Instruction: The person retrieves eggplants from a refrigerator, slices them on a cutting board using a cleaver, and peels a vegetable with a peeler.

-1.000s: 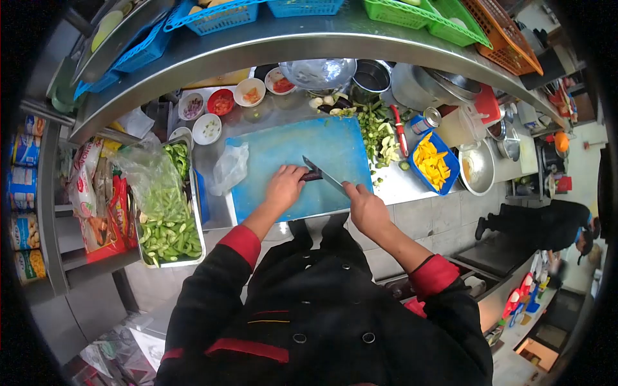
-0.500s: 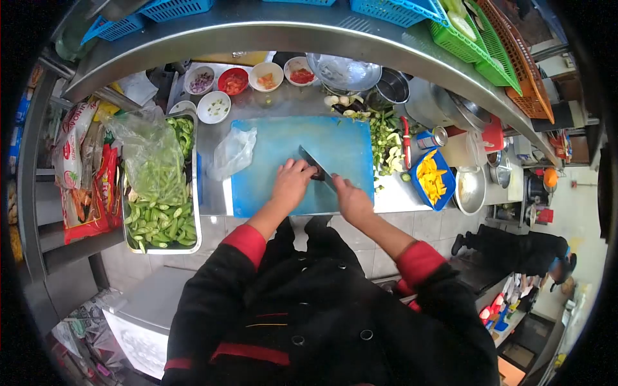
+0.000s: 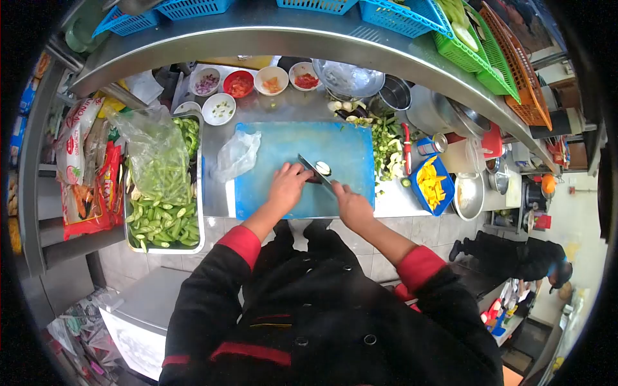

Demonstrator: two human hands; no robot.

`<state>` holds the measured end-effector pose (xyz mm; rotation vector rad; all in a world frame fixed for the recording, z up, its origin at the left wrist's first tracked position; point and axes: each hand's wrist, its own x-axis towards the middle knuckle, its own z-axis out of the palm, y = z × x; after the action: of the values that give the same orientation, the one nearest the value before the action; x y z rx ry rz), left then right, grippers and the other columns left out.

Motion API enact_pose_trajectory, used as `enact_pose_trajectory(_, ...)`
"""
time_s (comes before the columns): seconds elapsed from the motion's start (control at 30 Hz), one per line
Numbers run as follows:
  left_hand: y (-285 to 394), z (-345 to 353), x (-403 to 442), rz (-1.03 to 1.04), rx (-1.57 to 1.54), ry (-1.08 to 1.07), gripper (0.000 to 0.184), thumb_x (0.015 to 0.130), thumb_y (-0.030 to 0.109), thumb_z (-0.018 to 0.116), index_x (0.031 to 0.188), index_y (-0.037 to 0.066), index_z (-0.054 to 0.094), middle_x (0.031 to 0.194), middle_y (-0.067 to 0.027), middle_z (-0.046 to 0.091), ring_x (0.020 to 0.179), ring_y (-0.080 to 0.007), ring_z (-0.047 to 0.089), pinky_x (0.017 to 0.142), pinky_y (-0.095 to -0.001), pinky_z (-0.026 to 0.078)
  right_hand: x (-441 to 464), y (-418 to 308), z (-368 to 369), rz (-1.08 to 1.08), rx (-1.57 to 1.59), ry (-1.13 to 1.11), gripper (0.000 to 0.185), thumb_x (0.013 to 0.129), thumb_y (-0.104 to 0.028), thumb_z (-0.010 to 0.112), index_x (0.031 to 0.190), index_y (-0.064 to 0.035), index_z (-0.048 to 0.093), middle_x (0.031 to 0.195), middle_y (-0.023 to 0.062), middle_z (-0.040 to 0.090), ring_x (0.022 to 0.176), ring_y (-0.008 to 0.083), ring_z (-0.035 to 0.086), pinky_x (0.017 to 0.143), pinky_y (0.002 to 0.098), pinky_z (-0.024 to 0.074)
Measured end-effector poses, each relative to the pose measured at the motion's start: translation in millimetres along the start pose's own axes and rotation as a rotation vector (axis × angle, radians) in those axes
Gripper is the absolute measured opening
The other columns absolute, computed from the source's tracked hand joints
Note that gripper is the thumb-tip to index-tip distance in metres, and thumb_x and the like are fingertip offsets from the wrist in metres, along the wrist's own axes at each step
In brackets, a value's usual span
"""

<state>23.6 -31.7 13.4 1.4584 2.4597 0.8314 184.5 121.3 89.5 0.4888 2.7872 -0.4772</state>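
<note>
On the blue cutting board (image 3: 270, 193), my right hand (image 3: 353, 204) grips a kitchen knife (image 3: 310, 166) by its handle, the blade slanting up to the left. My left hand (image 3: 288, 186) is closed on a dark-skinned piece of vegetable (image 3: 313, 181), probably eggplant, right against the blade and mostly hidden by my fingers. Just beyond the blade lie pale cut slices (image 3: 323, 168) with dark skin edges. A crumpled clear plastic bag (image 3: 237, 156) rests over the board's left edge.
Left stands a metal tray (image 3: 199, 219) of cut green vegetables. Small bowls (image 3: 219, 109) line the back. Trimmings (image 3: 387, 151), a red-handled tool (image 3: 407, 148) and a blue basket (image 3: 421, 196) of yellow pieces lie right. A steel shelf (image 3: 309, 46) overhangs; another person (image 3: 508, 254) bends at far right.
Pale slices now show beyond the blade, where none were visible before. My hands keep almost the same place on the board, and the view has shifted slightly.
</note>
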Motion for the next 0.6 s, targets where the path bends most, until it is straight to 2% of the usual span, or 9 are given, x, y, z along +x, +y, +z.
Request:
enact_pose_trajectory(0.1, 0.1, -5.0, 5.8, 0.016, 0.019, 0.011, 0.03, 0.086, 0.011, 0.062, 0.113, 0.021, 0.07, 0.107, 0.0001, 0.06, 0.106, -0.0256, 0.054, 0.085, -0.0444, 0.047, 33.7, 11.6, 21.5, -0.006, -0.01, 0.008, 0.041, 0.091, -0.002, 0.048, 0.132, -0.0068, 0.042, 0.105, 0.0229, 0.064, 0.085, 0.0446, 0.069, 0.071, 0.053, 0.0573)
enact_pose_trajectory(0.2, -1.9, -4.5, 1.4, 0.016, 0.006, 0.015, 0.029, 0.086, 0.011, 0.063, 0.112, 0.02, 0.07, 0.107, 0.0003, 0.061, 0.105, -0.0246, 0.055, 0.084, -0.0442, 0.047, 11.1, 3.7, -22.9, -0.047, 0.074, -0.03, 0.039, 0.095, -0.009, 0.053, 0.132, -0.0062, 0.04, 0.106, 0.0234, 0.065, 0.087, 0.0456, 0.068, 0.074, 0.0551, 0.0551)
enact_pose_trajectory(0.3, -5.4, 0.0, -2.6, 0.024, -0.027, 0.075, 0.027, 0.085, 0.011, 0.063, 0.111, 0.019, 0.07, 0.108, 0.0002, 0.062, 0.105, -0.0241, 0.056, 0.084, -0.0438, 0.046, -4.3, -12.0, -42.1, 0.048, 0.002, -0.128, 0.035, 0.091, -0.002, 0.049, 0.125, -0.0069, 0.042, 0.106, 0.0233, 0.065, 0.087, 0.0452, 0.069, 0.074, 0.0535, 0.0567)
enact_pose_trajectory(0.4, -7.4, 7.5, -5.3, 0.067, -0.05, 0.101, 0.028, 0.084, 0.009, 0.065, 0.11, 0.017, 0.07, 0.108, -0.0004, 0.062, 0.105, -0.0247, 0.056, 0.084, -0.0439, 0.047, 27.2, 0.8, 32.0, 0.027, 0.044, 0.009, 0.033, 0.091, -0.003, 0.049, 0.122, -0.0067, 0.042, 0.104, 0.0239, 0.065, 0.086, 0.0455, 0.069, 0.074, 0.0521, 0.0569)
enact_pose_trajectory(0.6, -18.7, -16.8, -8.7, 0.042, -0.13, 0.065, 0.033, 0.079, 0.004, 0.07, 0.11, 0.014, 0.07, 0.106, -0.0045, 0.062, 0.102, -0.0291, 0.057, 0.087, -0.0422, 0.05, 32.6, -4.9, -5.8, -0.056, 0.039, -0.05, 0.033, 0.09, -0.003, 0.05, 0.123, -0.0073, 0.043, 0.108, 0.0236, 0.065, 0.087, 0.0456, 0.069, 0.075, 0.0532, 0.0564)
